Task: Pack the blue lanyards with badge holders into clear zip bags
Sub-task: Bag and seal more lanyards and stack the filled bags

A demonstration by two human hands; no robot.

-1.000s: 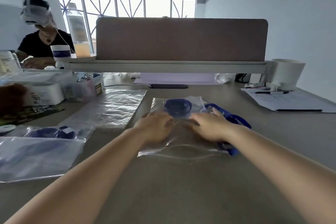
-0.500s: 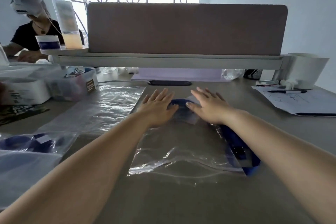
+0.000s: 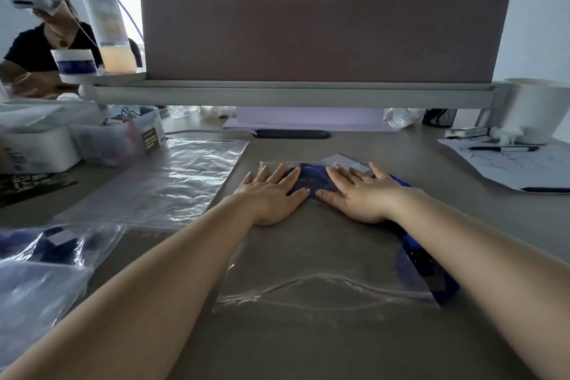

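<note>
**K:** Where's the bag?

**Me:** The clear zip bag [image 3: 324, 256] lies flat on the desk [image 3: 308, 345], mouth toward me. The zip strip [image 3: 324, 282] gapes, not sealed. The blue lanyard [image 3: 311, 179] is bunched at the far, closed end, with the badge holder [image 3: 345, 160] just behind it. One strap run [image 3: 413, 253] follows the bag's right edge beside my forearm. I can't tell if it's inside or out.

**K:** Hands?

**Me:** Left hand [image 3: 271, 194] and right hand [image 3: 361, 194] are both flat, fingers straight, palms down on the film either side of the bunch. The thumbs nearly meet. Nothing is grasped.

**K:** How will it handle?

**Me:** My read is that it's all light and floppy. The film is thin and slick, so it likely skates on the desk under sideways push. The strap is soft and probably springs up and traps air. The holder looks like the only stiff part. I'd sweep the air toward the mouth, then pinch the zip strip at one corner and run along it. I wouldn't lift it by the middle of the film.
</note>
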